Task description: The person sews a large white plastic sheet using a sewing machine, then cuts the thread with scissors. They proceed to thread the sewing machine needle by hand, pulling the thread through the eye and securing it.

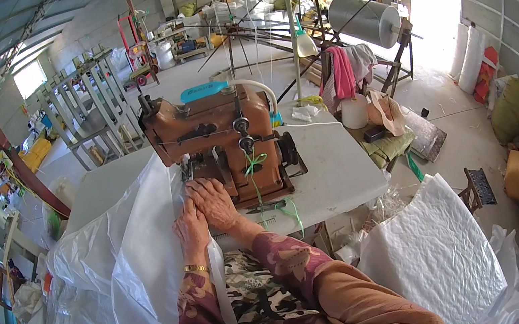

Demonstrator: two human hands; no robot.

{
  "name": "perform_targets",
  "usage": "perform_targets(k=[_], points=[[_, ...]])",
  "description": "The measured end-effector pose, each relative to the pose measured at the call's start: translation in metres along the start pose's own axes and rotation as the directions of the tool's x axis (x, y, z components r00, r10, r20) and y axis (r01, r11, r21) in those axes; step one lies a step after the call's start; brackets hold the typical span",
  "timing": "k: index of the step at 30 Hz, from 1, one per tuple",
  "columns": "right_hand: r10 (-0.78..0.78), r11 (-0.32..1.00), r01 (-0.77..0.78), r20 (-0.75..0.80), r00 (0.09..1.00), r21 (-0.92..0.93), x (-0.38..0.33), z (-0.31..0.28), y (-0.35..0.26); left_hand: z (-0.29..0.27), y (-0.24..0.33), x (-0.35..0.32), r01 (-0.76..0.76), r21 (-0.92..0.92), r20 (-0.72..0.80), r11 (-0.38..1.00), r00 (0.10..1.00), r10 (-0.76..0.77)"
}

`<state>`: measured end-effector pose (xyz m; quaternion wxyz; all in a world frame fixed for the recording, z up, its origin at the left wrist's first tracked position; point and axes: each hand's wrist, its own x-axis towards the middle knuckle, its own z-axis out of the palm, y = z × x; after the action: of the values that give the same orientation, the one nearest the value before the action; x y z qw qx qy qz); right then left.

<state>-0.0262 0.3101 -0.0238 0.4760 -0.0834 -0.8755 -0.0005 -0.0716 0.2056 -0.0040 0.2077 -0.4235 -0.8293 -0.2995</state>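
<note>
A brown sewing machine [213, 145] stands on a pale table, its needle end over the edge of a large white plastic sheet [141, 248]. Close in front of the needle, my right hand [212, 205] has its fingers bent together on the sheet's edge. Just nearer and to the left, touching it, my left hand [190, 230] is closed on the same edge; its fingertips are partly hidden. A narrow white strip [224, 296] hangs from under my hands over my lap. Green thread [254, 163] is tied on the machine's front.
The pale table [332, 167] extends right of the machine, with metal tweezers [271, 206] near its front. A stack of white sheets [431, 257] lies to my right. Pink cloth [342, 74] and a white container [354, 112] sit beyond the table. A large silver roll [363, 20] rests on a stand.
</note>
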Motion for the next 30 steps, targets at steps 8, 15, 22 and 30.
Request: perform_targets(k=[8, 15, 22, 30], points=[[-0.007, 1.0, 0.007, -0.005, 1.0, 0.005, 0.001, 0.0005, 0.0002, -0.0007, -0.0012, 0.0006, -0.006, 0.001, 0.008, 1.0, 1.0, 0.006], [-0.007, 1.0, 0.007, 0.0, 1.0, -0.007, -0.0005, 0.0021, 0.001, -0.0007, -0.0004, 0.0004, 0.007, 0.009, 0.024, 1.0, 1.0, -0.007], [0.0, 1.0, -0.001, 0.014, 1.0, 0.015, 0.0011, -0.002, -0.0018, 0.0019, -0.0039, -0.0003, 0.0, -0.046, -0.01, 0.999, 1.0, 0.0], [0.009, 0.999, -0.009, -0.005, 1.0, 0.044, 0.0025, -0.0046, -0.002, 0.0, -0.0004, -0.0001, 0.028, -0.072, 0.011, 0.997, 1.0, -0.027]])
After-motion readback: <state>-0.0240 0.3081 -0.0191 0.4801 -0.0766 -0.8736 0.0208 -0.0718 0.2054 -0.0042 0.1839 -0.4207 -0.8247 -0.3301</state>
